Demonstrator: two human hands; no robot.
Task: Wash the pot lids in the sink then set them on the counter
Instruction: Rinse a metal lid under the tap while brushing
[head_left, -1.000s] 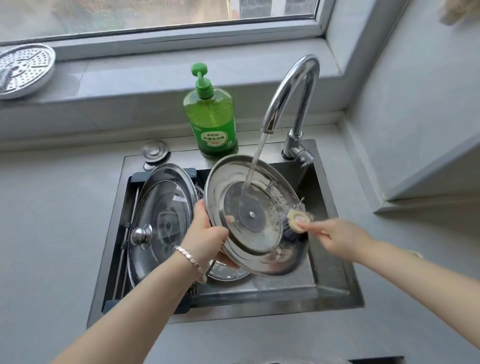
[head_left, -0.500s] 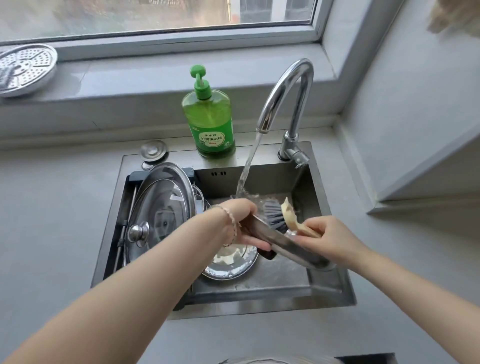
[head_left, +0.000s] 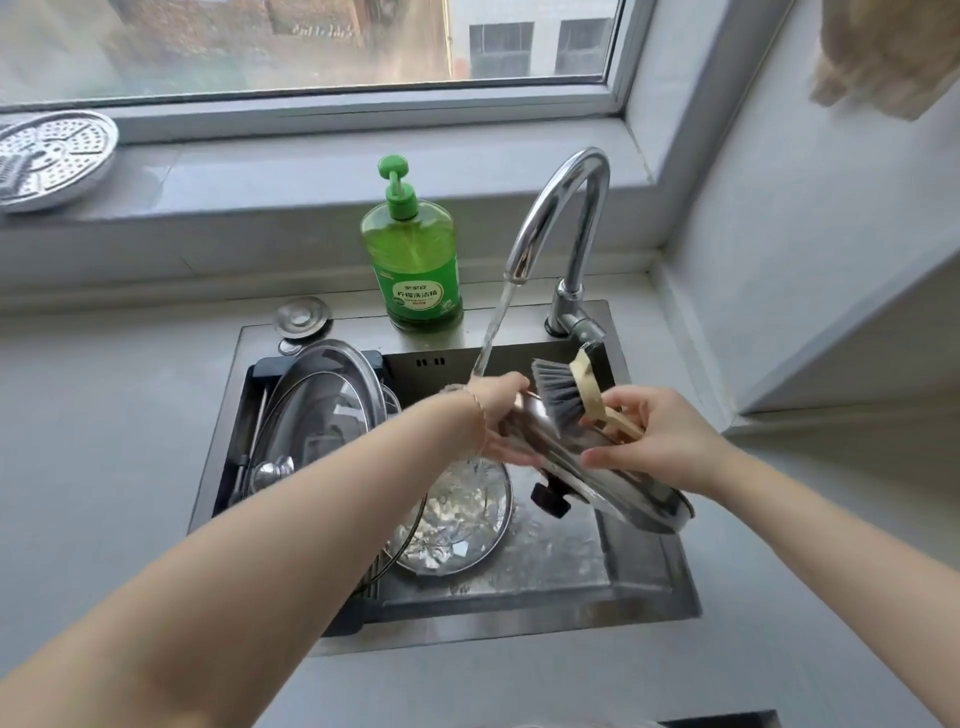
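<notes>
Lid (head_left: 623, 486) flipped knob-down since second ago, tilted over sink (head_left: 519, 631), frame centre-right. Left hand (head_left: 501, 415) grips far rim; right hand (head_left: 662, 441) clutches brush (head_left: 563, 397), thumb on lid. I'd steady rim, scrub under stream.

The steamer plate (head_left: 52, 156) is cut off by the left edge, the cloth (head_left: 883, 57) by the top. A forearm (head_left: 311, 519) hides part of the near lid (head_left: 462, 519).
</notes>
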